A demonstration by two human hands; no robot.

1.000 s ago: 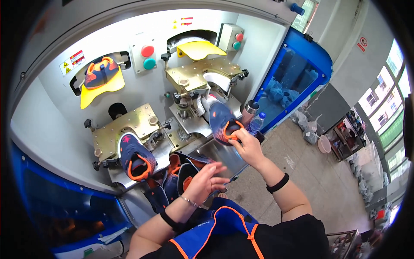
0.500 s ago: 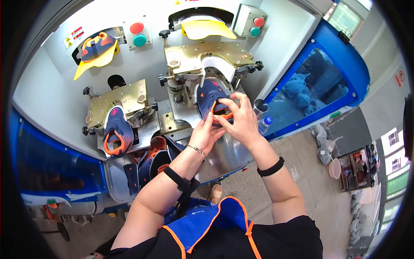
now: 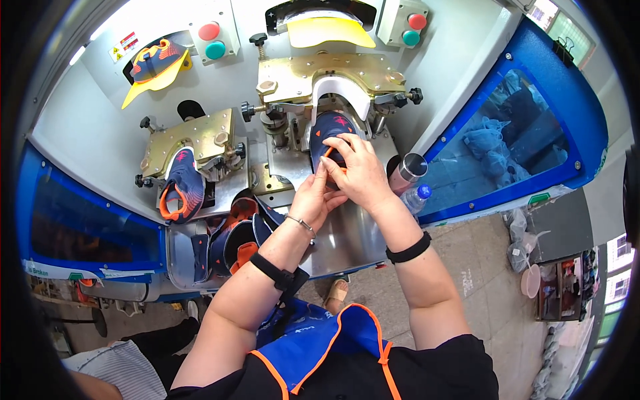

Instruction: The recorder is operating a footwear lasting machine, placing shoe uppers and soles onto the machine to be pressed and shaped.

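Note:
A navy shoe upper with orange trim sits on the right-hand station of the machine, its toe under the white curved pad. Both hands are at its heel end. My left hand pinches the near edge of the collar with thumb and fingers. My right hand is curled over the collar opening from the right, fingertips on the orange edge. Much of the heel is hidden beneath my hands. Another navy and orange shoe upper rests on the left-hand station, toe under its brass-coloured plate.
Several shoe uppers lie heaped on the metal tray left of my forearm. A tumbler and a blue-capped bottle stand right of my hand. Above are button boxes and yellow pads. Someone's striped sleeve shows lower left.
My right hand has shifted forward and left over the collar, covering more of the opening. My left hand stays at the heel. The view has shifted, and another person has appeared at lower left.

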